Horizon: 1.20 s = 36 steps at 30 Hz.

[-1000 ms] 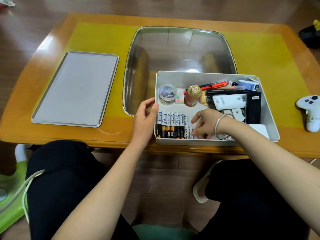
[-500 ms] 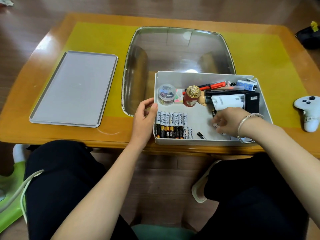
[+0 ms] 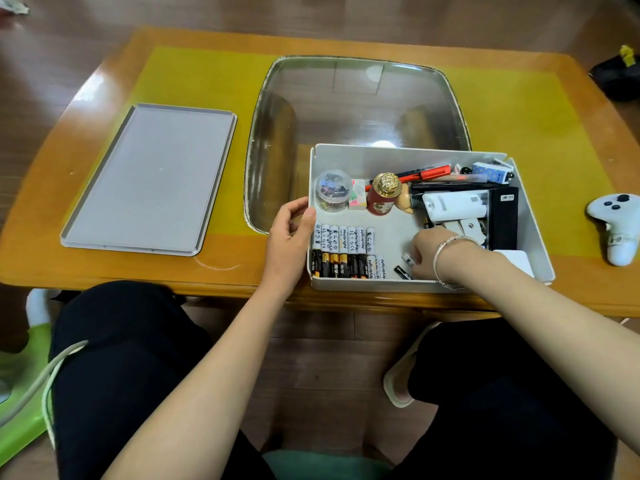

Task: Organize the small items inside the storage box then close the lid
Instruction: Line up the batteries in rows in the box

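Note:
The open white storage box [image 3: 408,151] stands at the table's near edge. My left hand [image 3: 289,240] grips its left wall, thumb on the rim. A row of batteries [image 3: 341,251] lies lined up at the box's front left. My right hand [image 3: 433,252] is inside the box, right of the row, and pinches a small grey item [image 3: 409,259] at its fingertips. A loose black battery [image 3: 402,272] lies just below those fingers. The grey lid [image 3: 149,178] lies flat on the table to the left.
The box also holds a clear jar of clips [image 3: 333,190], a red bottle with a gold cap [image 3: 382,199], pens [image 3: 429,172], a white device [image 3: 453,204] and a black case [image 3: 503,223]. A white game controller [image 3: 614,223] lies right of the box. A glass inset [image 3: 356,109] fills the table's middle.
My right hand left the battery row, went right toward the white pieces, then came back down-left with a small grey item. A black battery now lies uncovered. My left hand stayed.

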Tool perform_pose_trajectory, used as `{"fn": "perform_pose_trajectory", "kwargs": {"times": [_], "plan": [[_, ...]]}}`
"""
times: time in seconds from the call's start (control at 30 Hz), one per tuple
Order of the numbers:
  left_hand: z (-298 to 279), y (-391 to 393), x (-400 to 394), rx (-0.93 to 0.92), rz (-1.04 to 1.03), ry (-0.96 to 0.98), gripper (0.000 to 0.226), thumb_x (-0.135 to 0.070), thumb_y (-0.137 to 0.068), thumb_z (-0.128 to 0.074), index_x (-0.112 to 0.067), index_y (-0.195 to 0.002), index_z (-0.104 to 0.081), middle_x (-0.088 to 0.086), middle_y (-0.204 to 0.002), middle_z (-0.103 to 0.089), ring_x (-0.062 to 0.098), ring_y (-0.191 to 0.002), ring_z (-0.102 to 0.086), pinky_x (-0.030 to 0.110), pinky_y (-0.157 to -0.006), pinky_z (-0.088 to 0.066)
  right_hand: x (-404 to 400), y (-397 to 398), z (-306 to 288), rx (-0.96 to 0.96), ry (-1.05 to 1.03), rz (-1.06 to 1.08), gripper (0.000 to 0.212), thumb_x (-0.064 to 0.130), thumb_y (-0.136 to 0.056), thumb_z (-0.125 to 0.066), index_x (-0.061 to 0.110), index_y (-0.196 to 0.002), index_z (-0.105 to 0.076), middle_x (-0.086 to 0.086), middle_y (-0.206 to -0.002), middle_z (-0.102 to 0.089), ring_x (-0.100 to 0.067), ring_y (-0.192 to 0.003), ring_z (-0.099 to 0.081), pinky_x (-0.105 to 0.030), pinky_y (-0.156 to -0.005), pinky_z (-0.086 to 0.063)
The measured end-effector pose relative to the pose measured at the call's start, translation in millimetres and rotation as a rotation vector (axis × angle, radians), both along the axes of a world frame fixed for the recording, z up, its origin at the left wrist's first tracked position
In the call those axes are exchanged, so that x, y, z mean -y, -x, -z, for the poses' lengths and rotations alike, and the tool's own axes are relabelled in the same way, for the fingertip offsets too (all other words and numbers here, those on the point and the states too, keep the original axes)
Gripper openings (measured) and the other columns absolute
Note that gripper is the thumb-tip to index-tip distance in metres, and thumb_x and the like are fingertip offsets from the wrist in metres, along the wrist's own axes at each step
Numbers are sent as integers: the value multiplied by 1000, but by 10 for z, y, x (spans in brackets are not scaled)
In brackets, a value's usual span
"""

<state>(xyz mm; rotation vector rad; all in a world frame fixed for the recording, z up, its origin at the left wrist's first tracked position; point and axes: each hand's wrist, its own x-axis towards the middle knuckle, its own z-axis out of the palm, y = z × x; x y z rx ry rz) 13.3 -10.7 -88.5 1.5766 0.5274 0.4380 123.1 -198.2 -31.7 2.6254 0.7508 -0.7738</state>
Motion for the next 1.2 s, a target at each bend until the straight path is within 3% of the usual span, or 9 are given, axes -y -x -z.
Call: {"fn": "perform_pose_trajectory", "kwargs": {"times": [0.07, 0.2, 0.37, 0.5, 0.6, 0.73, 0.83, 0.97, 1.2], "plan": [[-1, -4, 0, 1, 2, -3, 26, -29, -97, -52, -19, -120, -55, -11, -109, -63, -1, -99, -59, 11, -75, -48, -26, -2, 23, 33, -35, 7, 22, 28, -86, -53, 11, -73, -47, -8, -79, -52, -28, -74, -51, -29, -65, -45], [6, -8, -9, 2, 2, -7, 28, -29, -97, -52, -16, -121, -55, -9, -110, -63, -3, -98, -59, 10, -74, -48, -86, -12, 95, 87, -262, 77, 23, 24, -81, -58, 11, -98, -47, -6, -81, -49, -27, -75, -48, -29, -63, -38], [8, -8, -13, 5, 4, -5, 27, -27, -97, -53, -16, -121, -55, -11, -109, -63, -8, -94, -59, 9, -74, -47, -239, -41, 135, 133, -460, 123, 33, 23, -87, -57, 8, -115, -47, -15, -94, -62, -32, -84, -59, -33, -69, -45], [3, -7, -7, 8, 5, 2, 28, -27, -97, -53, -15, -122, -55, -12, -108, -62, -9, -93, -59, 9, -72, -47, -303, -43, 155, 10, -495, 179, 31, 21, -88, -58, 8, -116, -55, -14, -106, -63, -30, -90, -62, -31, -79, -49], [4, -5, -4, 5, 3, 6, 28, -27, -97, -53, -15, -122, -55, -11, -108, -63, -8, -93, -59, 10, -72, -47, -268, -52, 152, -28, -522, 200, 30, 15, -87, -57, 9, -117, -57, -10, -105, -66, -23, -80, -59, -27, -73, -46], [2, -4, -3, 3, 0, -1, 27, -28, -97, -53, -17, -122, -55, -11, -108, -62, -6, -95, -60, 11, -74, -48, -239, -64, 140, -71, -524, 192, 40, 17, -84, -62, 10, -123, -54, -9, -104, -67, -22, -86, -60, -24, -67, -44], [-2, -4, -2, 1, 0, -3, 27, -28, -97, -53, -16, -122, -55, -9, -109, -63, -3, -97, -60, 12, -76, -49, -247, -54, 140, -74, -551, 178, 45, 14, -85, -60, 14, -129, -50, -8, -107, -65, -13, -74, -52, -23, -70, -43], [-2, 2, -4, 3, -1, -3, 28, -28, -97, -53, -15, -122, -55, -7, -110, -63, 1, -99, -60, 12, -76, -49, -240, -51, 139, -81, -555, 145, 43, 14, -84, -63, 15, -125, -53, -2, -94, -69, 4, -55, -43, -20, -70, -40], [-6, -2, 1, 5, 3, 0, 26, -27, -97, -53, -17, -121, -55, -13, -107, -62, -10, -93, -59, 8, -72, -47, -80, -3, -13, -114, -569, 129, 44, 23, -84, -66, 17, -126, -51, 6, -91, -63, -5, -68, -52, -22, -74, -38]]}}
